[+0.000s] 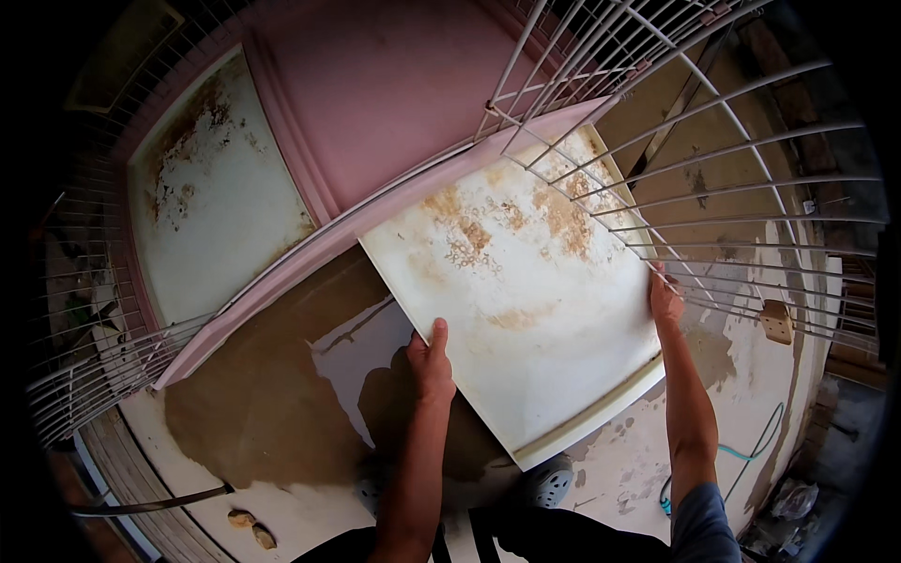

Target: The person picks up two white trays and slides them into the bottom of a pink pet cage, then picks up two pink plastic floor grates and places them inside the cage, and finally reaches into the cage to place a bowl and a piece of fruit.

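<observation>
A shallow white tray point(554, 347) with brown, crusted stains is tilted in front of me, its far end resting by the rim of a pink cage base point(385, 103). My left hand point(432, 364) grips its left edge, thumb on top. At the opposite edge, my right hand point(665, 296) holds on with its fingers partly hidden behind the wires. A second stained white tray point(221, 211) lies inside the left part of the pink base.
An open wire cage door point(713, 159) reaches over the tray's right side. The floor point(253, 375) is wet in brown patches. Two small stones point(251, 528) lie lower left, a teal cord point(751, 455) lower right. My grey clogs point(549, 483) stand under the tray's near end.
</observation>
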Available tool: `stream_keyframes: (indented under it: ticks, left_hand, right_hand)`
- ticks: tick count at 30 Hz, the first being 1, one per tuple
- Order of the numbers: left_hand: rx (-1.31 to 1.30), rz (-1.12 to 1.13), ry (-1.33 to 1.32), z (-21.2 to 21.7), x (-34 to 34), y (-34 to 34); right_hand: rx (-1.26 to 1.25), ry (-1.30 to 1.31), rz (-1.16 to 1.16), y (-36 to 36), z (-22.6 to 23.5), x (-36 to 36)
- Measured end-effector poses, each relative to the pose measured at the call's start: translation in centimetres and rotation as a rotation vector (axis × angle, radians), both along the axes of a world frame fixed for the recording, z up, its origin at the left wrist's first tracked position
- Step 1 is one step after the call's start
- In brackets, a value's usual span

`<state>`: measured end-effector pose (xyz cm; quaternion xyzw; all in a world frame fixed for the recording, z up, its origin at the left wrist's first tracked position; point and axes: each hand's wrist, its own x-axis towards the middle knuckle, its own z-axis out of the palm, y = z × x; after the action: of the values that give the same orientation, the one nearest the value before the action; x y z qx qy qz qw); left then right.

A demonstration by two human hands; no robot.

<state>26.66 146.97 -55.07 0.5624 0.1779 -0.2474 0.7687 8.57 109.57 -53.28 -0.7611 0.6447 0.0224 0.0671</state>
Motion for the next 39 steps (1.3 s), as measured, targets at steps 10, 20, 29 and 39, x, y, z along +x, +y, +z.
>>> stream_keyframes:
  ticks: [10, 20, 29, 39]
  left_hand:
    - [0.104, -0.015, -0.016, 2.1, -2.1, -0.8]
    - [0.063, -0.086, -0.117, 1.5, 1.6, 0.3]
    - [-0.008, -0.049, -0.029, -0.1, 2.3, 0.4]
    - [0.016, -0.057, 0.214, 3.1, 7.8, -1.9]
  right_hand:
    - [0.111, -0.171, 0.129, -6.1, -5.8, -3.4]
    - [0.276, -0.379, 0.057, -2.1, -3.3, -3.2]
    - [-0.107, -0.151, 0.103, 2.6, 2.4, 1.0]
    - [0.111, -0.244, 0.289, -2.8, -1.9, 4.0]
